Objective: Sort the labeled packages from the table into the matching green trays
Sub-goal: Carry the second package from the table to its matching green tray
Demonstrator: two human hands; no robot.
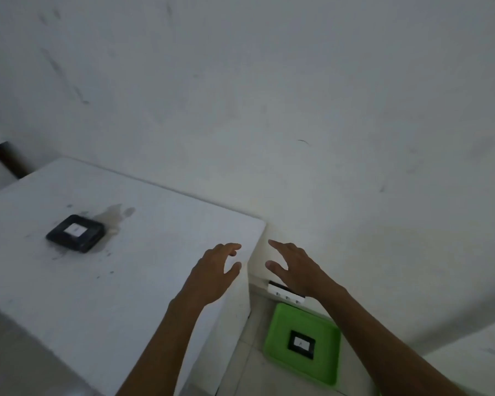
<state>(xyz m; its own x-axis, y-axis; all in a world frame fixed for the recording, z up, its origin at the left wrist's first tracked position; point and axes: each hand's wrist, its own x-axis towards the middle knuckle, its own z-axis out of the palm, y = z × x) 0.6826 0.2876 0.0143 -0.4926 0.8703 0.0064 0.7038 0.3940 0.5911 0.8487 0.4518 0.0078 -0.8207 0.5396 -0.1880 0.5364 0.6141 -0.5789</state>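
Note:
A black package with a white label (75,233) lies on the white table (143,252), towards its left side. On the floor to the right of the table sits a green tray (323,364), and a smaller black labeled package (301,344) lies inside it. My left hand (215,274) hovers over the table's right edge, fingers spread, holding nothing. My right hand (293,270) is raised beyond that edge, above the gap beside the tray, also empty with fingers apart.
A white power strip (286,294) lies on the floor against the wall, just behind the tray. A plain white wall fills the background. Another white surface (475,358) shows at the lower right. The tabletop has dark smudges near the package.

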